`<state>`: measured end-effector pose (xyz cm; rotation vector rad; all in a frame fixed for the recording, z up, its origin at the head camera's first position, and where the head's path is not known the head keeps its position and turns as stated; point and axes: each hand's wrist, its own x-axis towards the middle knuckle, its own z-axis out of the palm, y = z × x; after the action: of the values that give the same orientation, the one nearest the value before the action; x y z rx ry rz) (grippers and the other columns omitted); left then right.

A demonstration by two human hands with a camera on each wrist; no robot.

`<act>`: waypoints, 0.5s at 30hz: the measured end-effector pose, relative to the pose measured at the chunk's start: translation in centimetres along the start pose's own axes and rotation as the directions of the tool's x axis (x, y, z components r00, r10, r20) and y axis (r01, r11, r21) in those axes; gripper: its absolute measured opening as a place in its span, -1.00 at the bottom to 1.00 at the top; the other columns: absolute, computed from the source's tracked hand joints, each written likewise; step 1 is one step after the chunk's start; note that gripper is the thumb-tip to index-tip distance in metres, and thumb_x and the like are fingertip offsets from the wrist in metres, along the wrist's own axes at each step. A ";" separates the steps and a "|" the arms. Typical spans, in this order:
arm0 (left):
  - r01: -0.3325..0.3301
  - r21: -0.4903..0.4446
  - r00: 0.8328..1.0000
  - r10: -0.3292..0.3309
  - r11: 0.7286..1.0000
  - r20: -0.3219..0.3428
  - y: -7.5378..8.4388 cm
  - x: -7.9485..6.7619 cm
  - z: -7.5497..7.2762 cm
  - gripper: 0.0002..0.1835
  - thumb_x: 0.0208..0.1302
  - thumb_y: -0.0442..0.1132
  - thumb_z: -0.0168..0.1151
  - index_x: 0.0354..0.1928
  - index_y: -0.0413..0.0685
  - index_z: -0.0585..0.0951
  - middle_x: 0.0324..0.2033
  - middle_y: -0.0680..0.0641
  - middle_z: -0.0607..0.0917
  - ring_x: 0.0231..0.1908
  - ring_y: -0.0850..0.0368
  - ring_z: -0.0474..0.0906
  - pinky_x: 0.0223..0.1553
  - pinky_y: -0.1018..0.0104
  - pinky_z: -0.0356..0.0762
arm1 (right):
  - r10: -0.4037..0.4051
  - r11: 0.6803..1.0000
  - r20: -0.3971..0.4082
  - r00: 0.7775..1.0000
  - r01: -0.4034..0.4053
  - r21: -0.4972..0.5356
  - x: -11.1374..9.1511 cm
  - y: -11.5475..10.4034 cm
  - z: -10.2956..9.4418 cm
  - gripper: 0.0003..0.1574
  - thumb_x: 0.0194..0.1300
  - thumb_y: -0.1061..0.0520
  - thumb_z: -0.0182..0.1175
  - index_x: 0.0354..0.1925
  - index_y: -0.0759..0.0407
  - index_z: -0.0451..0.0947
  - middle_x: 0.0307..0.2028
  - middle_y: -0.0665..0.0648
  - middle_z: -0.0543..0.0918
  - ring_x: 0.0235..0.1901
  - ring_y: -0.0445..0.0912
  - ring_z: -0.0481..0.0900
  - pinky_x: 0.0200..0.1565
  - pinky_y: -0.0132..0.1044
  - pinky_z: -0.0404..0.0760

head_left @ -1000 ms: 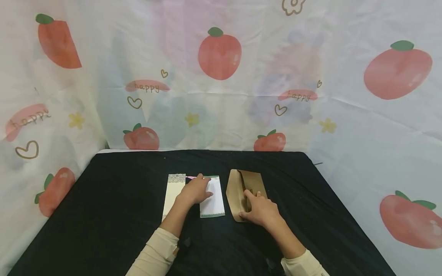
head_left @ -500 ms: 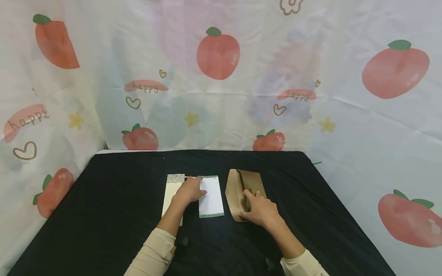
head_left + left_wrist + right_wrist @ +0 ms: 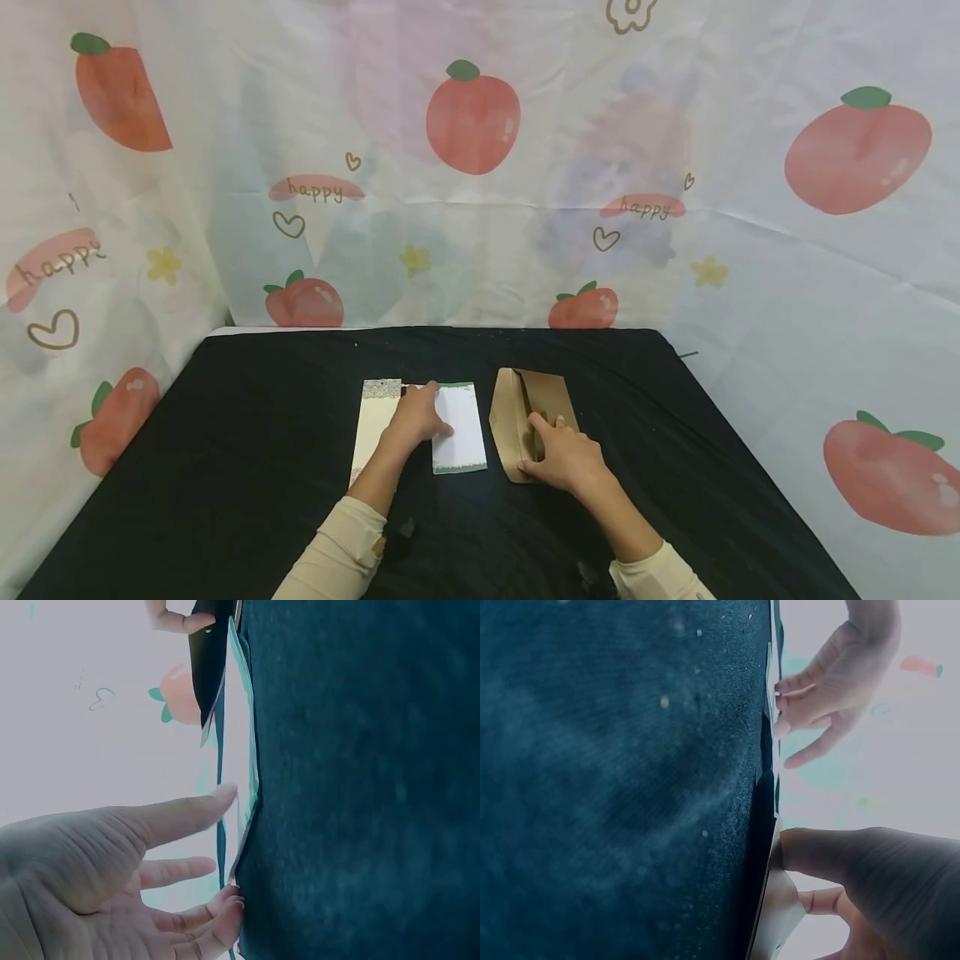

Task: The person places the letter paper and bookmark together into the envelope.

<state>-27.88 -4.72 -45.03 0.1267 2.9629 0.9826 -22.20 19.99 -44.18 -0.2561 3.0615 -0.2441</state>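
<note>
My left hand (image 3: 416, 418) lies over the left edge of a small white paper sheet (image 3: 463, 425) with green edges. Its thumb (image 3: 214, 804) touches the sheet, while the other fingers reach to the table surface, spread and mostly straight. My right hand (image 3: 567, 457) holds a brown kraft envelope (image 3: 505, 412) by its opening, thumb (image 3: 802, 849) at the near end and index finger at the slit. The envelope's flap side stands raised in the left wrist view. Partly under my left forearm is a long cream card (image 3: 375, 421) with a lace-patterned top.
A black cloth (image 3: 262, 433) covers the table. Behind and at both sides hangs a white curtain (image 3: 480, 242) printed with red fruit, hearts and the word happy.
My left hand has shifted slightly left from over the white sheet to its left edge. My right hand and the envelope stay in place.
</note>
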 end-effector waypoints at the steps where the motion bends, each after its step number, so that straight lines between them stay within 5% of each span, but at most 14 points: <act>1: 0.003 -0.004 1.000 -0.003 1.000 -0.001 0.1 0.0 0.1 -0.15 -0.12 -0.33 0.71 0.28 -0.36 0.53 0.10 -0.48 0.58 0.09 -0.42 0.57 0.05 -0.21 0.59 | 0.000 1.000 -0.001 1.000 0.000 0.000 0.0 0.0 0.0 -0.08 0.12 -0.22 0.55 0.33 0.05 0.43 0.23 0.52 0.51 -0.11 0.38 0.64 -0.20 0.33 0.59; 15: 0.053 -0.052 0.996 -0.049 0.997 0.080 0.7 0.0 0.4 -0.18 -0.08 -0.41 0.67 0.31 -0.25 0.53 0.13 -0.37 0.63 0.05 -0.32 0.62 0.00 -0.13 0.64 | -0.002 1.000 0.001 1.000 0.002 0.002 0.0 0.0 0.0 -0.09 0.13 -0.21 0.55 0.32 0.05 0.43 0.23 0.52 0.50 -0.13 0.37 0.65 -0.21 0.31 0.60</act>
<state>-27.79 -3.95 -44.94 0.0863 2.8509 1.0262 -22.19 19.99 -44.14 -0.2592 3.0598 -0.2473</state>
